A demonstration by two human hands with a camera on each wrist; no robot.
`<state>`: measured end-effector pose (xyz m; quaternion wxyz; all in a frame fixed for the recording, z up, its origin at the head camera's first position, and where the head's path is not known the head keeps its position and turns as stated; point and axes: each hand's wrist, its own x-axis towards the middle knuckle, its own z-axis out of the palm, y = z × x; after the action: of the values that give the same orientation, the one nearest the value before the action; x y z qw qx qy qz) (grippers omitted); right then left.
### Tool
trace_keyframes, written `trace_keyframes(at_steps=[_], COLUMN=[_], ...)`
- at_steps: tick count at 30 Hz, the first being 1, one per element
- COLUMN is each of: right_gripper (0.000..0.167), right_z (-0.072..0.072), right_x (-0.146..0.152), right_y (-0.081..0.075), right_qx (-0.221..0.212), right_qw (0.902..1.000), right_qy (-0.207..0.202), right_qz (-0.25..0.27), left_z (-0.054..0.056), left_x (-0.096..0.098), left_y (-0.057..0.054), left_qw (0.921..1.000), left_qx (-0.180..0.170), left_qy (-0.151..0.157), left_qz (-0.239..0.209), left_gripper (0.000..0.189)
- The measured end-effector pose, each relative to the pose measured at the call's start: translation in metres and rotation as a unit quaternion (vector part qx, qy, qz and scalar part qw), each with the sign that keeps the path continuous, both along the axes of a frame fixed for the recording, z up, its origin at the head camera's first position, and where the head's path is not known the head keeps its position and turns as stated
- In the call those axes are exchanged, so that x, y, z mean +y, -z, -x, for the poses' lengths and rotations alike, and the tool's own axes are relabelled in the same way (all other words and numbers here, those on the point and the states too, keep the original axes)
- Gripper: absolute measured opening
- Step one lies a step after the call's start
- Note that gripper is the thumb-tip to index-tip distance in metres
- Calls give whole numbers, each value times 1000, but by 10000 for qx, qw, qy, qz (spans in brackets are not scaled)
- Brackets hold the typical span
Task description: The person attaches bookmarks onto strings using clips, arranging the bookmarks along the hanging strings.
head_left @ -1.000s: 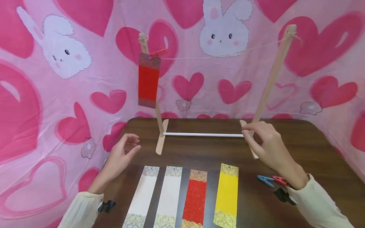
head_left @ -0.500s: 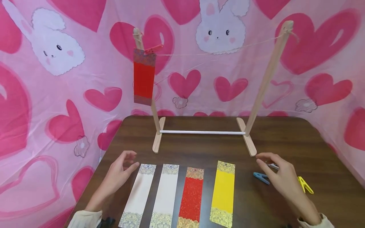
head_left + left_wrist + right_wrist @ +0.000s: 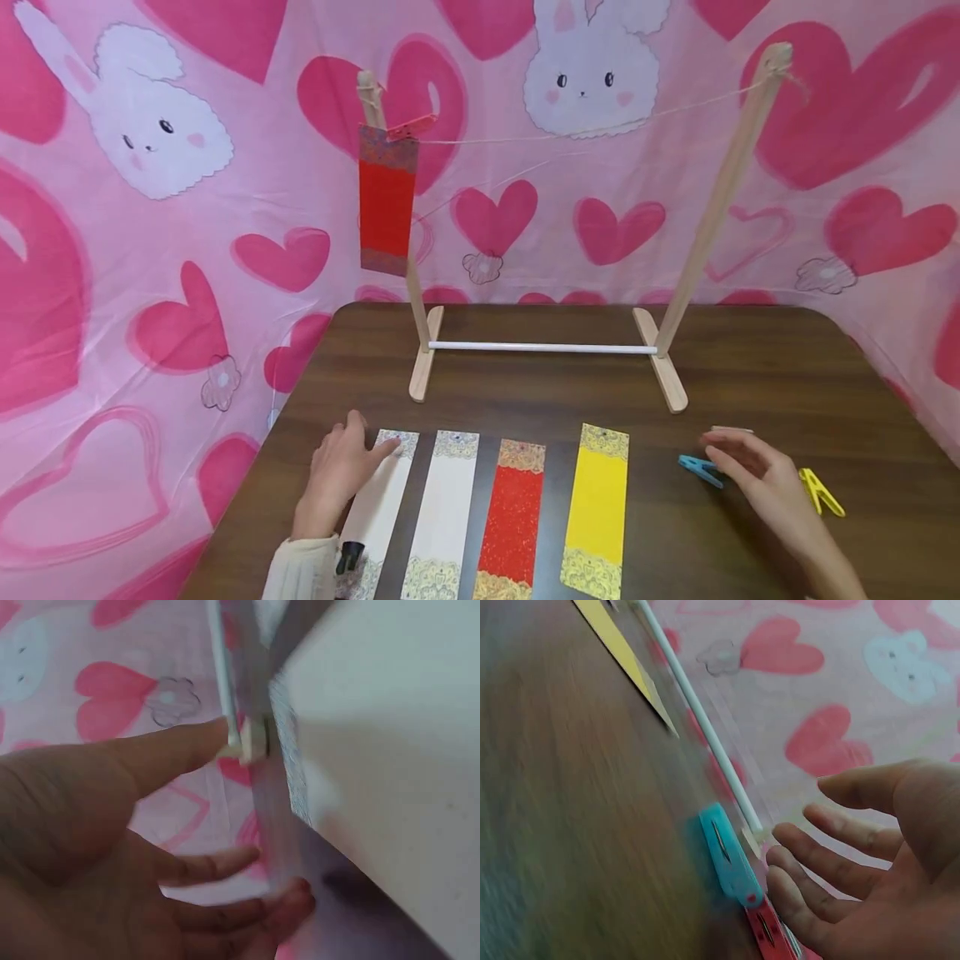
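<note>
My left hand (image 3: pixel 341 471) hovers over the leftmost white bookmark (image 3: pixel 382 500), thumb near its patterned top end; whether it touches cannot be told. In the left wrist view, the left hand's fingers are spread and hold nothing. Beside the clothespins is my right hand (image 3: pixel 772 492), fingers loosely curved around nothing. A blue clothespin (image 3: pixel 701 471) lies just left of its fingertips, a yellow clothespin (image 3: pixel 821 492) to its right. A pale clothespin (image 3: pixel 731 429) is partly visible behind it. The right wrist view also shows a red clothespin (image 3: pixel 769 930), hidden from the head camera.
A second white bookmark (image 3: pixel 442 508), a glittery red one (image 3: pixel 513 517) and a yellow one (image 3: pixel 596 508) lie in a row. Behind stands a wooden frame (image 3: pixel 720 200) with a string (image 3: pixel 600 132). From it hangs a red bookmark (image 3: pixel 386 208), held by a red clothespin (image 3: pixel 412 127).
My right hand has dropped from beside the frame's right post to the clothespins. My left hand has moved down and right, over the leftmost white bookmark.
</note>
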<state>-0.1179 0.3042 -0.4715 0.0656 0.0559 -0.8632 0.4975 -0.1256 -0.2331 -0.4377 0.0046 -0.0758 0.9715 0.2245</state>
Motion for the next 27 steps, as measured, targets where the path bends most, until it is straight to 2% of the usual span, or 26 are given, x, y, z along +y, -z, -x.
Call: trace_keyframes(at_steps=[3,7,12,17,22,27], right_gripper=[28,27,30,27,29,32], right_z=[-1,0,5,7,6,4], right_x=[2,2,0,2,5,8], right_y=[4,8,13,18,19,19], right_qx=[17,-27,127,581,813,921], right_qw=[10000,9988,9961,9907,9827,9761], right_qy=[47,169,224,505,709,641], right_qz=[-81,-458,-849,-1121,-1507,-1860], left_z=[-7,-15,-18,-16,-12,-2], left_x=[1,1,4,8,8,7], left_y=[6,9,8,8,10,13], left_qw=[9977,9958,9963,9976,9989,9955], left_qx=[-213,-394,-509,-612,-305,52], left_qy=[-432,-605,-461,-221,-32,195], left_qz=[475,556,515,215,-341,-923], left_gripper=[82,84,84,68,57,41])
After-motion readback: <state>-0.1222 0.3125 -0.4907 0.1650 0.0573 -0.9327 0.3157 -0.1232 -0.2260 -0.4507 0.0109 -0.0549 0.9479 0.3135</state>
